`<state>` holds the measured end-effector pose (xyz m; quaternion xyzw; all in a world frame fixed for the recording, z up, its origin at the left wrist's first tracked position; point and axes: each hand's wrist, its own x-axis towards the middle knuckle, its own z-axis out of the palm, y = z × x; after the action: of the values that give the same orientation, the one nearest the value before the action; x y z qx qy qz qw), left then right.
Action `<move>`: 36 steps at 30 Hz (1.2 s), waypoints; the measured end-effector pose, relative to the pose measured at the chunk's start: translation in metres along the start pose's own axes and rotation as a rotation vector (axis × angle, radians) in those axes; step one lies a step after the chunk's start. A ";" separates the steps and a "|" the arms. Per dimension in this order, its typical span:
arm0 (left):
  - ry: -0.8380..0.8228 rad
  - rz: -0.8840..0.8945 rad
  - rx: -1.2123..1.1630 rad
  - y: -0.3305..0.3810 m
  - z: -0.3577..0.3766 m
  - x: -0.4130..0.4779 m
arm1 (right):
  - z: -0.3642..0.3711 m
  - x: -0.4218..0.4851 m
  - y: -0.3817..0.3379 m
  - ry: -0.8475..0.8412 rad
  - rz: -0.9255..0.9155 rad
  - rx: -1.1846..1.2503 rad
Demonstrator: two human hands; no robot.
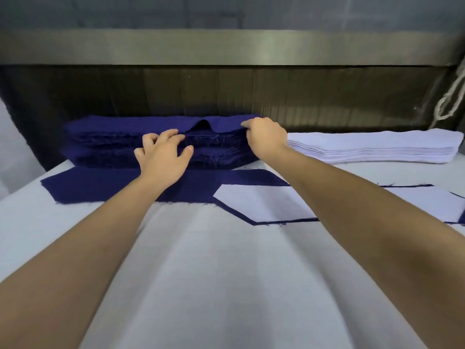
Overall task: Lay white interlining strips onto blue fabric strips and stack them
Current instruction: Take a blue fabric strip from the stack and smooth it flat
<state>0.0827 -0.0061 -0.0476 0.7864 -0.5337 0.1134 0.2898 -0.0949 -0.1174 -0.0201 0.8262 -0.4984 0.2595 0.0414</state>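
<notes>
A thick stack of blue fabric strips [105, 139] lies at the back of the table. My right hand [264, 137] pinches the right end of the top blue strip [221, 123], which buckles up in the middle. My left hand [163, 157] rests with spread fingers against the stack's front side. In front of the stack a single blue strip [95, 185] lies flat. To its right lies a blue strip covered by a white interlining strip [264, 205], partly under my right forearm. A stack of white interlining strips [377, 147] sits at the back right.
The table has a pale cloth cover [226, 273]. Behind the stacks rises a dark ribbed wall [302, 96] under a metal bar [226, 46]. A white cord [448, 102] hangs at the far right.
</notes>
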 end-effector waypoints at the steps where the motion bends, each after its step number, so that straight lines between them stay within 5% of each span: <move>1: -0.003 -0.002 -0.007 -0.001 0.001 0.000 | 0.001 0.001 0.000 0.006 0.009 0.011; 19: -0.032 0.029 -0.003 -0.001 0.003 -0.005 | -0.019 -0.022 0.022 0.148 0.124 0.816; 25: 0.007 0.061 0.066 -0.001 -0.001 -0.008 | -0.025 -0.051 0.038 0.166 0.113 0.840; 36: 0.310 0.664 0.172 0.024 -0.011 -0.034 | -0.069 -0.111 0.125 0.180 0.448 0.963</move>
<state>0.0487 0.0206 -0.0474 0.5655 -0.6978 0.3635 0.2474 -0.2684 -0.0686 -0.0365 0.5996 -0.4815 0.5311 -0.3559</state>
